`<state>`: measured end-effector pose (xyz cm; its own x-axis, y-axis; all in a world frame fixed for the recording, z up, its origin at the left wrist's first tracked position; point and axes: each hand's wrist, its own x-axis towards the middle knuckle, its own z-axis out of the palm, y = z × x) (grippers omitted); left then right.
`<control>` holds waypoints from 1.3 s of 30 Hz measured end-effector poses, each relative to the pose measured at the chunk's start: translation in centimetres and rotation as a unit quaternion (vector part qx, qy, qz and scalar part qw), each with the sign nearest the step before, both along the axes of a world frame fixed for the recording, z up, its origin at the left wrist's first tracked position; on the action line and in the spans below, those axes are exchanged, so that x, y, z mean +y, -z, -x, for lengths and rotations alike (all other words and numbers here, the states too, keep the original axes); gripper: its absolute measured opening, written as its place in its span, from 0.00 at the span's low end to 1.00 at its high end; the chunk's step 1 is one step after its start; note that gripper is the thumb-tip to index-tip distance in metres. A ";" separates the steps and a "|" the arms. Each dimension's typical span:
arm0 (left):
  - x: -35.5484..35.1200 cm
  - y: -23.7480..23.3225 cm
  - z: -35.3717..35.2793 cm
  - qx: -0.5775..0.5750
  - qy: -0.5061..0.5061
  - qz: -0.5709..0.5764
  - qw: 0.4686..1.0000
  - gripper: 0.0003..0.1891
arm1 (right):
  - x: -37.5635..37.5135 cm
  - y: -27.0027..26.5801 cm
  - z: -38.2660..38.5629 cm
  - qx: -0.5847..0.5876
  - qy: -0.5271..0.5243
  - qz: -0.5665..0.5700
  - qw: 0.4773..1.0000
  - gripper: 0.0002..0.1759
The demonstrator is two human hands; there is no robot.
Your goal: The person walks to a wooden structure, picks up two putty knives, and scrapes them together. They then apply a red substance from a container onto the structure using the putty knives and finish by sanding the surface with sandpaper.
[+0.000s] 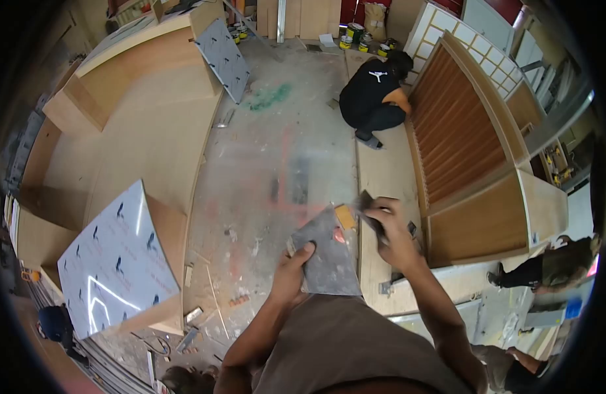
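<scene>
A flat grey board (330,259) is held in front of my body by my left hand (292,272), its thumb pressed on the board's face. On the board's upper part lie a yellow-orange patch (345,217) and a small pink-red lump (339,234). Just right of the board, my right hand (393,233) is closed round a dark, flat, blurred tool (370,213), raised near the yellow patch. I cannot make out exactly what the tool is.
A person in black (375,95) crouches by a slatted wooden panel (454,118). Film-covered panel (119,262) and wooden cabinetry (132,125) stand left. Paint cans (355,33) sit at the back. Another person (552,262) is at the right; scraps litter the floor (250,164).
</scene>
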<state>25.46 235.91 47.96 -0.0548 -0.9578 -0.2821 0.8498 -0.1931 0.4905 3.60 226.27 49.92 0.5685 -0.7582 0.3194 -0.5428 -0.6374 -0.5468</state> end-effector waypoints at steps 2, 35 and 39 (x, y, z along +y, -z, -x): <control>-6.8 -0.6 -1.8 -0.017 -0.007 -0.019 1.000 0.18 | -4.9 -4.9 -0.7 0.024 -0.083 0.176 0.981 0.29; -123.6 -6.0 -26.3 -0.074 0.064 0.047 0.994 0.25 | -115.4 -5.7 -29.0 -0.238 -0.147 0.195 0.940 0.13; -139.1 -0.4 -23.9 -0.054 0.149 0.027 0.987 0.21 | -129.9 1.4 -25.4 -0.146 0.117 0.155 0.970 0.21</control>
<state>49.37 96.83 48.35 -0.3078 -0.9180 -0.2501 0.7015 -0.3966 0.5922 28.99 96.37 48.50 0.2429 -0.6968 0.6749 -0.5435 -0.6740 -0.5003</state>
